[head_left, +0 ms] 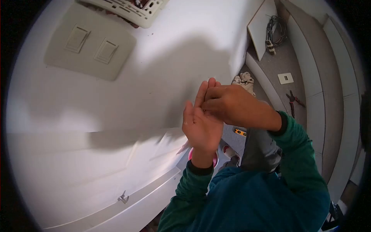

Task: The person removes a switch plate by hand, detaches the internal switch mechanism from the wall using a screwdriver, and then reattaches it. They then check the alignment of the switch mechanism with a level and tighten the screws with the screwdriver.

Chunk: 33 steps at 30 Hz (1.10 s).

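Note:
My left hand (205,129) is held palm up in front of the white wall, fingers stretched out and thumb apart. Over its palm, my right hand (232,102) has its fingertips bunched together in a pinch, touching or nearly touching the left fingers. Whatever may lie between those fingertips or on the palm is hidden or too small to make out. At the upper left, a cream switch plate (91,44) with two rocker switches sits on the wall. Above it is a white slotted mounting frame (141,13) with wires inside, partly cut off by the view's edge.
Pliers (292,102), a cream cover plate (285,78) and a coil of cable (276,31) lie on grey shelving at right. A crumpled cloth (244,82) is below the wall. A yellow tool (240,132) lies near my leg. A white door (77,170) with a metal handle (123,197) stands lower left.

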{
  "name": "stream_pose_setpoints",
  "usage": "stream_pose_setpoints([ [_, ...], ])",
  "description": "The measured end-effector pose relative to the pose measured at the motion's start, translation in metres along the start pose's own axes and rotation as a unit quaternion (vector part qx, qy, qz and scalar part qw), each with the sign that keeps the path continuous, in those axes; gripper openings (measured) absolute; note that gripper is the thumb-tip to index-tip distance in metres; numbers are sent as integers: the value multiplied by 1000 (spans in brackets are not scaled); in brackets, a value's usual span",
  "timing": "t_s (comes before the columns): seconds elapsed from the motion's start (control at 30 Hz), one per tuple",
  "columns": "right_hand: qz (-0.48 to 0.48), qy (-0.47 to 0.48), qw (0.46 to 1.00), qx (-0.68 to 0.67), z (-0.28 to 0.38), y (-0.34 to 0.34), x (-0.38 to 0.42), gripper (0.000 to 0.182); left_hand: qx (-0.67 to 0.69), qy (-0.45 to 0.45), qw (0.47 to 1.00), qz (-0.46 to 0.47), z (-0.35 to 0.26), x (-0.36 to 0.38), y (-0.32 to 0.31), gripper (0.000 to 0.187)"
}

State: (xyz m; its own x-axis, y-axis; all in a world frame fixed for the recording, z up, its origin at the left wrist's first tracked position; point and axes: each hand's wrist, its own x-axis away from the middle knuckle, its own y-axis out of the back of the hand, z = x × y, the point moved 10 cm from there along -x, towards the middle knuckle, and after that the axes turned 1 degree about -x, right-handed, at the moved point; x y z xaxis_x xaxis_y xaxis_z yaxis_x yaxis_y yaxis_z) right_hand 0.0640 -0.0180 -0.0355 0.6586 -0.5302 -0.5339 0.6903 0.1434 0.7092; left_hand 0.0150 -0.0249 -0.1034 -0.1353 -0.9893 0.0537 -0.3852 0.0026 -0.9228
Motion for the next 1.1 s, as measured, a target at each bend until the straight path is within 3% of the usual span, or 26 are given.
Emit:
stream_pose_setpoints([
  [0.07,52,-26,997,41,-4,-12,9,16,3,21,1000,-13,9,1,12,54],
  [0.17,15,-111,994,-14,-14,0,19,20,42,41,998,-20,23,3,33,49],
  [0.2,2,-96,995,4,-10,6,20,20,56,41,997,-23,24,3,43,47],
  [0.27,-75,-124,978,-152,-23,25,27,17,47,19,999,-4,18,2,51,44],
  [0.3,-81,-104,982,-139,-14,31,15,17,36,-24,999,3,-5,13,53,33],
  [0.37,-187,-235,905,-302,-44,55,35,12,10,-68,998,13,-27,16,28,23],
  [0.4,-229,-239,883,-334,-59,64,43,13,-309,-273,911,2,-66,38,-11,20],
  [0.43,-269,-248,857,-362,-79,70,42,13,-576,-437,691,-9,-91,68,-70,18],
  [0.5,-261,-324,797,-438,-118,68,39,15,-746,-559,359,52,-99,92,-153,21],
  [0.57,-224,-322,792,-468,-106,85,21,20,-775,-589,217,76,-105,96,-202,38],
  [0.6,-182,-319,785,-500,-94,90,10,24,-792,-579,185,60,-108,90,-220,49],
  [0.63,-160,-289,853,-404,-69,112,-9,33,-807,-570,152,40,-110,84,-234,59],
  [0.67,-136,-252,909,-304,-42,131,-30,43,-801,-578,152,29,-116,81,-242,59],
  [0.73,-142,-47,986,-67,22,169,-64,81,-843,-532,78,-32,-121,63,-252,82],
  [0.77,-133,-33,988,-65,23,174,-78,81,-839,-537,75,-47,-126,60,-255,82],
  [0.8,-132,43,985,106,33,183,-96,96,-845,-528,49,-61,-128,48,-256,92],
  [0.83,-132,118,946,272,41,184,-110,112,-852,-518,21,-75,-127,38,-257,101],
  [0.87,-130,129,947,266,34,188,-122,112,-855,-509,11,-93,-126,32,-260,107],
  [0.93,-141,245,913,295,35,188,-133,123,-860,-499,-8,-107,-124,18,-261,109],
  [1.1,-140,322,894,279,25,181,-150,124,-849,-506,-54,-142,-127,17,-257,111],
])
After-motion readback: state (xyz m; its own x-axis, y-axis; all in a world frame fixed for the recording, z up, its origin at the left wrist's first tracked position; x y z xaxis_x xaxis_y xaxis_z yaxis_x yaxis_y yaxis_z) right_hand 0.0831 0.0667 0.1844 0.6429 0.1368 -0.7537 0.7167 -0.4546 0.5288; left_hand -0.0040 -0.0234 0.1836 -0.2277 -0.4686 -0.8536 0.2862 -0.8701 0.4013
